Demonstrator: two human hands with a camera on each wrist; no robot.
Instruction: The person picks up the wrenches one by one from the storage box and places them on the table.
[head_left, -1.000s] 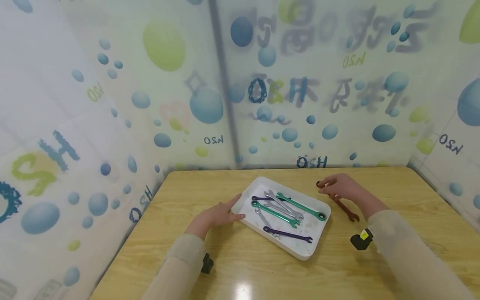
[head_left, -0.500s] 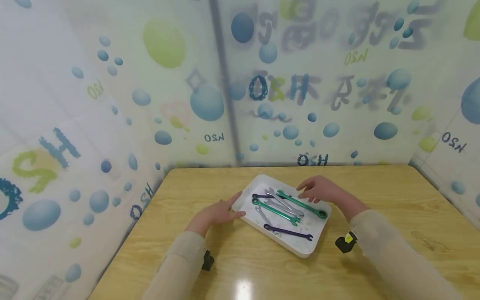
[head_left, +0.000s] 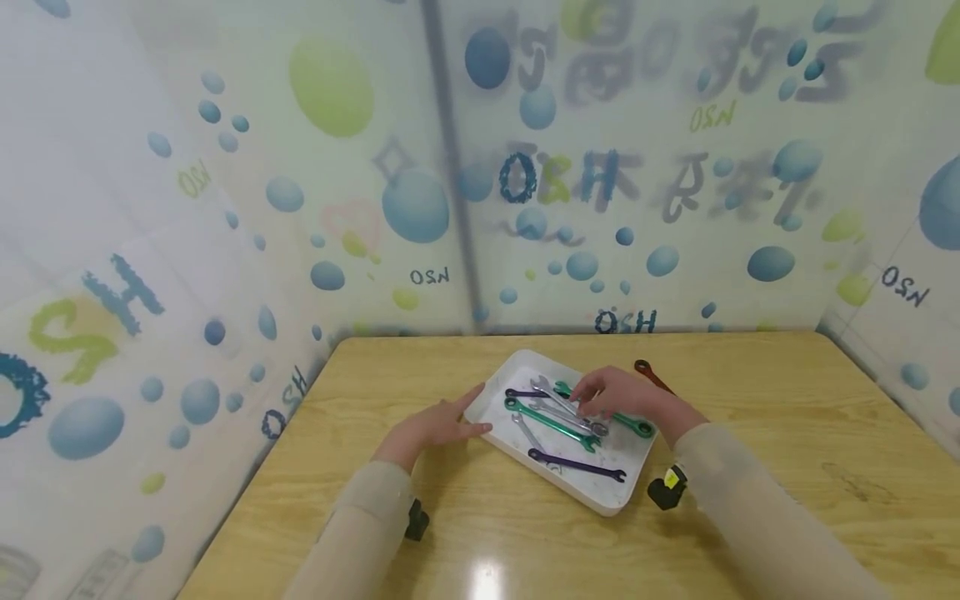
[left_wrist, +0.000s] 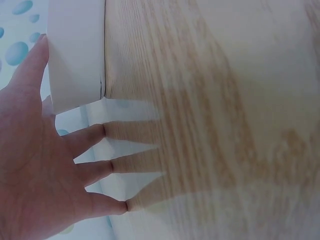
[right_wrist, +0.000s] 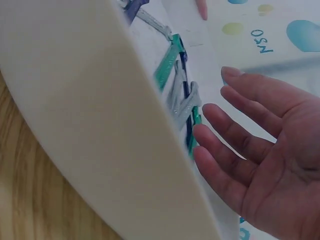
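Observation:
My left hand (head_left: 438,427) rests against the left end of a white tray (head_left: 600,505). In the left wrist view its fingers are spread and straight, with the thumb along the tray's wall (left_wrist: 77,55). Over the right half of the tray is my right hand (head_left: 618,393), its fingers loosely bent with nothing between them in the right wrist view. Below its fingertips lie silver wrenches (head_left: 551,398) and a green wrench (head_left: 633,425), which the hand partly covers. Another green wrench (head_left: 551,424) and two purple wrenches (head_left: 577,464) are in the tray too.
A red wrench (head_left: 652,375) lies on the wooden table (head_left: 787,400) right of the tray, its lower part hidden behind the right forearm. Fabric walls (head_left: 637,208) printed with bubbles rise at the table's back and sides.
My right hand has left the red wrench on the table and moved left, over the tray's edge and above the wrenches. My left hand and the tray stay put.

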